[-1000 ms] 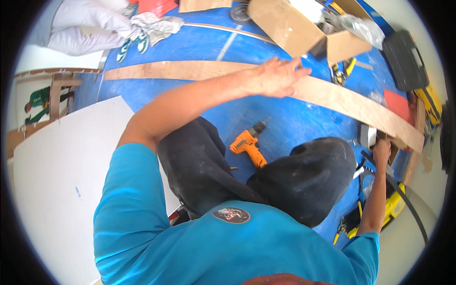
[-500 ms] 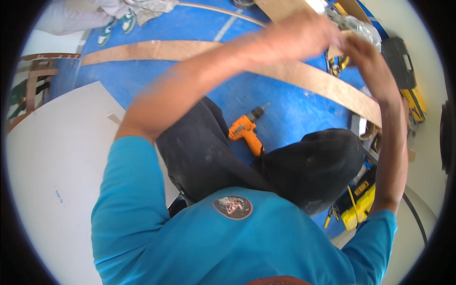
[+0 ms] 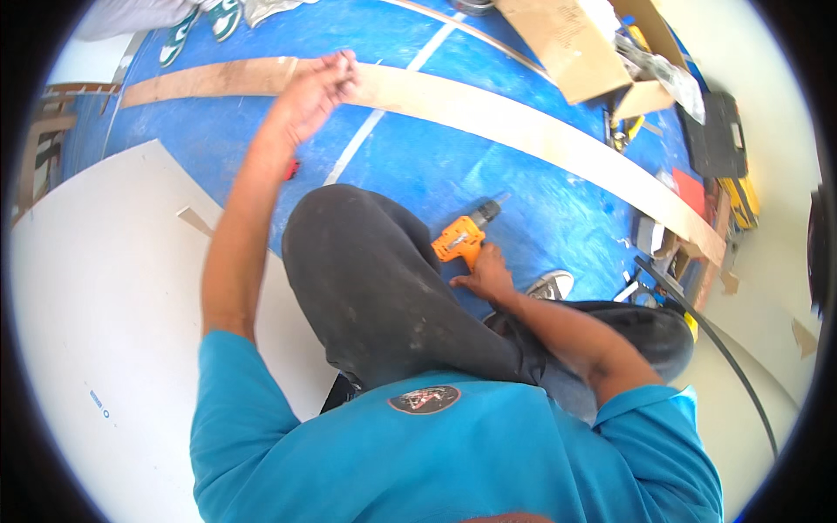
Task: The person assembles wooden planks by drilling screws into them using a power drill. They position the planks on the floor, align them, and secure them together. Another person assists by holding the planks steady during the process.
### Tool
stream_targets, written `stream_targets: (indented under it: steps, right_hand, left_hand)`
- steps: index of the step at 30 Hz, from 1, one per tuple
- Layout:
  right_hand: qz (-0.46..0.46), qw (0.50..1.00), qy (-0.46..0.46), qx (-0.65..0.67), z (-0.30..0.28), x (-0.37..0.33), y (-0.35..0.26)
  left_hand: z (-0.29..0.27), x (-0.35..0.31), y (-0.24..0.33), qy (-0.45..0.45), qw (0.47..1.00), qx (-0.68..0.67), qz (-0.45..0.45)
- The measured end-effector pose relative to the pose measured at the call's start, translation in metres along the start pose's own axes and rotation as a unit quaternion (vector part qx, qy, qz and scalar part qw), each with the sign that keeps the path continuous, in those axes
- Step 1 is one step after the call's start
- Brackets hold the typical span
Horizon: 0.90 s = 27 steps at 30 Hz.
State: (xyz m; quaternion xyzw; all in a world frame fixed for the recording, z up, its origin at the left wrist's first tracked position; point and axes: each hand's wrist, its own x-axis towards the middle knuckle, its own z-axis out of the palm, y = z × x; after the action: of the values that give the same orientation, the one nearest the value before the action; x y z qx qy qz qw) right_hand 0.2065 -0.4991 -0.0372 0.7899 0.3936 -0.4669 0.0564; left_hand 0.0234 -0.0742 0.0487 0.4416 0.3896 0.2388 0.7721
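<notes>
A long curved plywood strip [image 3: 488, 113] lies across the blue floor sheet [image 3: 410, 166]. My left hand [image 3: 316, 89] is stretched out over the strip near its left part, fingers pinched together; whether it holds something small I cannot tell. My right hand [image 3: 485, 277] rests low beside my knee, its fingers around the handle of an orange cordless drill [image 3: 464, 237] that lies on the blue sheet with its chuck pointing up and right. My dark trouser legs [image 3: 384, 288] fill the middle of the view.
A large white board [image 3: 105, 331] covers the floor at left. An open cardboard box [image 3: 575, 44] stands at the top right, with a black case [image 3: 715, 139] and yellow tools beside it. A black hose [image 3: 724, 349] runs along the right. Someone's green-white shoes [image 3: 196, 26] show at the top left.
My left hand has shifted leftward along the strip. My right hand has come down from the strip's right end, where it was raised, to the orange drill.
</notes>
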Motion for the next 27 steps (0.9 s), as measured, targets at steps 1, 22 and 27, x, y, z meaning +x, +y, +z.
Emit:
stream_targets:
  steps: [1, 22, 27]
  right_hand:
    - [-0.029, 0.998, 0.047, 0.041, 0.013, 0.006, 0.004]
    - [-0.268, 0.826, 0.035, 0.495, -0.158, 0.015, -0.183]
    - [-0.277, 0.815, 0.032, 0.509, -0.148, 0.024, -0.188]
  left_hand:
    - [-0.008, -0.009, -0.026, -0.017, 0.997, -0.080, -0.015]
    - [0.004, -0.045, -0.088, -0.040, 0.851, -0.511, 0.118]
    - [0.004, -0.046, -0.088, 0.029, 0.852, -0.510, 0.120]
